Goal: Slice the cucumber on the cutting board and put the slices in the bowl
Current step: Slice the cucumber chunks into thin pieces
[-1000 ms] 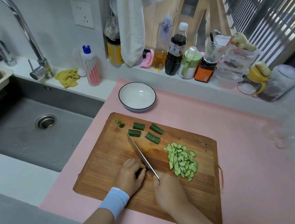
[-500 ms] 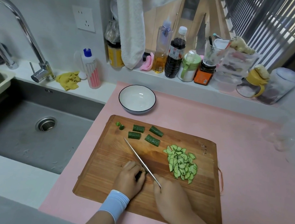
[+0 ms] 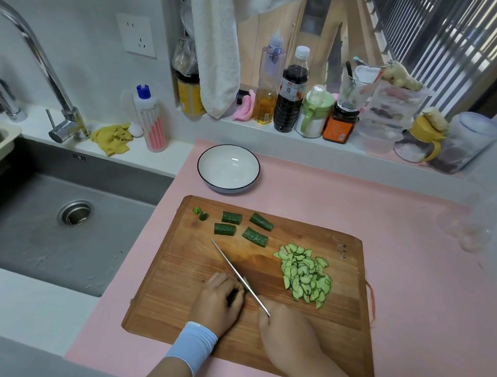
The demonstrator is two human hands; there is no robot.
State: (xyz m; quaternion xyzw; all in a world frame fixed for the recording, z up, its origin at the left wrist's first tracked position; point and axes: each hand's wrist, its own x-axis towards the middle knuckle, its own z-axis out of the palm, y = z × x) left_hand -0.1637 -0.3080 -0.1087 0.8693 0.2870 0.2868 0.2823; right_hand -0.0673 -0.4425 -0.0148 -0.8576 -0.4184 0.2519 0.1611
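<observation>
Steel knife (image 3: pixel 238 274) barely shifts, clamped in the right hand (image 3: pixel 287 337); left fingers (image 3: pixel 225 284) stay curled on cucumber (image 3: pixel 245 290); slicing unfinished, I judge.

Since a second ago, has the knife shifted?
Yes: the knife tip drew back from the cucumber chunks toward the person, judged against the cutting board.

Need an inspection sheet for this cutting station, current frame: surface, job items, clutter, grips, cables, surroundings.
Surface: wooden cutting board on pink counter mat.
Job's things: slice pile on board's right; four uncut chunks and two end nubs at far edge; bowl empty, beyond board.
Clutter: bottles and jars on sill; yellow cloth, soap bottle by sink.
Grips: left hand holds a cucumber piece; right hand grips knife, blade against it.
Cables: nothing seen.
Surroundings: sink left, faucet, hanging towel.
</observation>
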